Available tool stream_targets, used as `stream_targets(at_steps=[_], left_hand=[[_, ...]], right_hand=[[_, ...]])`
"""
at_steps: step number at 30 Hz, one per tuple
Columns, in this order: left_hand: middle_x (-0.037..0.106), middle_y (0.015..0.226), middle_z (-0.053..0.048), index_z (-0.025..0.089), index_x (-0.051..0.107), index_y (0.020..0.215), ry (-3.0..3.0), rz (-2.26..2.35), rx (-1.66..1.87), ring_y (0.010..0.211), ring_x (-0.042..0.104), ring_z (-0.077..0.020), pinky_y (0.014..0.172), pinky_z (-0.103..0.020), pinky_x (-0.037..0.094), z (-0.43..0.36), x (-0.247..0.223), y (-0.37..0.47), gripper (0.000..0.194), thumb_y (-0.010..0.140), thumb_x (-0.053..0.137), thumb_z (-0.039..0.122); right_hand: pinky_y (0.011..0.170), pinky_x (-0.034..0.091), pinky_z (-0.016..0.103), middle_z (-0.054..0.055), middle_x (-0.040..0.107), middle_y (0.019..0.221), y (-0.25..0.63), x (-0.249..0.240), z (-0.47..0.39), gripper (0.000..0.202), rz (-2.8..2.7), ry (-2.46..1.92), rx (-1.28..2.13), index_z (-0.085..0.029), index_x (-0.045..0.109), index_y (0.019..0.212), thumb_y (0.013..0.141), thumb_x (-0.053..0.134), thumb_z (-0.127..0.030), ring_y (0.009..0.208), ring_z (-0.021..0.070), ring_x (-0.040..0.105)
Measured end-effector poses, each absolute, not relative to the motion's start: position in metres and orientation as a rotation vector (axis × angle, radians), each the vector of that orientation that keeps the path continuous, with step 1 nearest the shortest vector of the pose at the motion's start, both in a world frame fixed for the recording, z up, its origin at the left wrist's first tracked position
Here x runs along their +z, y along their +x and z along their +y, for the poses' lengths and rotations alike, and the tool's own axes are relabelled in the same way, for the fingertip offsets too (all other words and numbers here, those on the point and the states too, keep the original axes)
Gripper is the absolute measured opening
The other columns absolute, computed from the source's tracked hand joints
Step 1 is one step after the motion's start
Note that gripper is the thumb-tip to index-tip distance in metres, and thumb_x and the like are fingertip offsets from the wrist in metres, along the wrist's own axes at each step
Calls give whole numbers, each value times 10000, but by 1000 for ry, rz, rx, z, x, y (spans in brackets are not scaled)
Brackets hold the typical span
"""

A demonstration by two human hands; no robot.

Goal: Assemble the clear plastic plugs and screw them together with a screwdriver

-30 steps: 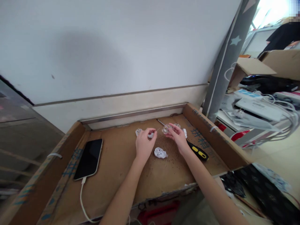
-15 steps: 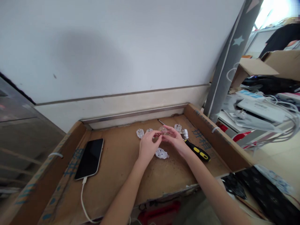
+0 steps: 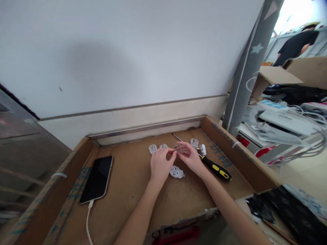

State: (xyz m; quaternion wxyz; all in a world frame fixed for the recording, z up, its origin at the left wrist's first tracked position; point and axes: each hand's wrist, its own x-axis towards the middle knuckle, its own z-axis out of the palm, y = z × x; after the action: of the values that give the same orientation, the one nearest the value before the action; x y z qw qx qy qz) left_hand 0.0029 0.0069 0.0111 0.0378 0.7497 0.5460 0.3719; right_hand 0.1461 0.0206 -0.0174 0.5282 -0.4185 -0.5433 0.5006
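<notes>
My left hand (image 3: 162, 162) and my right hand (image 3: 189, 157) meet over the middle of the cardboard tray (image 3: 127, 183), fingertips pinched together. A small clear piece with something reddish shows between them, partly hidden by the fingers. Just below the fingers lies a white plug part (image 3: 176, 172) with its inside facing up. Behind my left hand are two clear pronged plug pieces (image 3: 152, 148). Another pronged piece (image 3: 194, 142) and a white plug (image 3: 203, 149) sit beyond my right hand. A black and yellow screwdriver (image 3: 217, 168) lies beside my right wrist.
A black phone (image 3: 97, 179) with a white cable lies at the tray's left. Raised cardboard walls edge both sides. A grey post (image 3: 240, 78) stands behind right, near a cluttered table with cables and an open box (image 3: 276, 76). Farther back, a person in black (image 3: 296, 46) leans over.
The view has shifted slightly, so the tray sits a little lower. My hands stay together with small finger movements. The person at the back right is now more fully in view.
</notes>
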Motion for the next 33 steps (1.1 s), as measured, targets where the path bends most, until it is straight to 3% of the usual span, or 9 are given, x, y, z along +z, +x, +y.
stream_targets(at_steps=[7, 23, 33], left_hand=[[660, 716, 7, 225, 633, 752, 2282, 1744, 1140, 706, 583, -176, 676, -302, 413, 8, 9, 2, 95, 818, 590, 279], [672, 793, -1, 218, 630, 817, 2480, 1579, 1125, 776, 585, -180, 734, -309, 404, 9, 12, -6, 129, 859, 565, 321], [673, 785, -1, 206, 637, 788, 2538, 1582, 1094, 774, 577, -181, 730, -307, 397, 11, 14, -11, 128, 842, 591, 313]], right_hand=[[740, 515, 253, 56, 553, 1023, 144, -14, 17, 405, -1355, -1055, 1139, -142, 481, 1183, 804, 563, -260, 824, 73, 554], [670, 535, 222, 57, 547, 1040, 145, -13, 19, 511, -1240, -985, 1342, -156, 448, 1211, 738, 633, -209, 740, 50, 559], [670, 526, 213, 37, 547, 977, 145, -15, 21, 461, -1269, -962, 1401, -146, 448, 1212, 775, 589, -178, 746, 46, 540]])
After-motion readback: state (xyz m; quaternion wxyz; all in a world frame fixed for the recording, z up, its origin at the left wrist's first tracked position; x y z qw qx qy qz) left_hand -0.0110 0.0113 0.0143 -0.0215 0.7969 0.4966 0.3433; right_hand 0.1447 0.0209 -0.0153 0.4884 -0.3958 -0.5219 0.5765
